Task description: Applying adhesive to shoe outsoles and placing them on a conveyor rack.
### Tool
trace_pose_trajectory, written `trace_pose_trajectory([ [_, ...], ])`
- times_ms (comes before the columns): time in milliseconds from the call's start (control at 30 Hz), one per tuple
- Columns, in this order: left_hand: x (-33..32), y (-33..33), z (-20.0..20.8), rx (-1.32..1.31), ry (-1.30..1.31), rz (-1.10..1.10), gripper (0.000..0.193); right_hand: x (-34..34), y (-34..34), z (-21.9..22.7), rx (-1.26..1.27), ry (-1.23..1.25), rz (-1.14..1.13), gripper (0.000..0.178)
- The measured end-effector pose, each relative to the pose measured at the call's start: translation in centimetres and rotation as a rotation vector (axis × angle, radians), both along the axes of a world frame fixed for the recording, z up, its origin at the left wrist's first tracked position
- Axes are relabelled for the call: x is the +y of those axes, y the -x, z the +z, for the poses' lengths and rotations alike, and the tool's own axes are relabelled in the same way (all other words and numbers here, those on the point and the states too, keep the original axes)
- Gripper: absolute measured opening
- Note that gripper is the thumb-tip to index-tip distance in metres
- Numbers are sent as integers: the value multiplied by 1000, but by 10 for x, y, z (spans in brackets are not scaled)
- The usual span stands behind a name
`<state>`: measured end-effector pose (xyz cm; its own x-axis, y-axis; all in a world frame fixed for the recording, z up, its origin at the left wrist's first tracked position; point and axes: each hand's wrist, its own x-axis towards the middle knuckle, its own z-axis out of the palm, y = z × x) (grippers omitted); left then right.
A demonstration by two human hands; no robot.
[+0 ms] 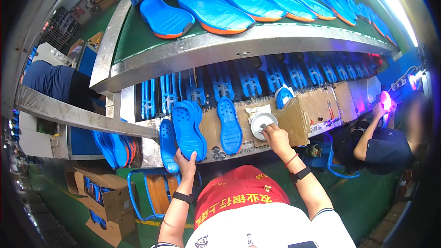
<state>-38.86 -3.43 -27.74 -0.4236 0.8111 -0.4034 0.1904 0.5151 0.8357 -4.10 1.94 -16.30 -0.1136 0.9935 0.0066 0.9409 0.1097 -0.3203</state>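
My left hand (185, 165) grips the lower end of a blue shoe sole (187, 131), which stands tilted over the bench edge; a second sole seems to lie right behind it. My right hand (276, 138) reaches into a small white bowl (258, 137) with its fingers pinched. What they hold, if anything, is too small to make out. Between my hands a blue sole with holes at its upper end (230, 126) lies on cardboard. Another blue holed sole (167, 144) rests left of my left hand.
A green conveyor (124, 41) with a metal rim carries rows of blue and orange soles above the bench. A cardboard flap (294, 121) stands right of the bowl. A co-worker (383, 149) sits at right. Boxes of soles (115, 202) and a stool (156, 195) are at lower left.
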Motion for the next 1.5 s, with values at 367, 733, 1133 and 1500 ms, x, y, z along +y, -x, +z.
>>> trace_pose_trajectory([
  [367,20,45,58,-367,40,9,32,-2,-1,-8,17,19,-2,14],
  [733,37,60,54,-449,149,-205,36,-5,-2,2,66,18,-37,15],
  [1133,35,-18,183,-825,-104,-188,69,-8,-2,23,86,4,-85,9],
  [1500,41,-74,221,-431,-391,-286,52,-22,72,156,576,-214,185,15],
])
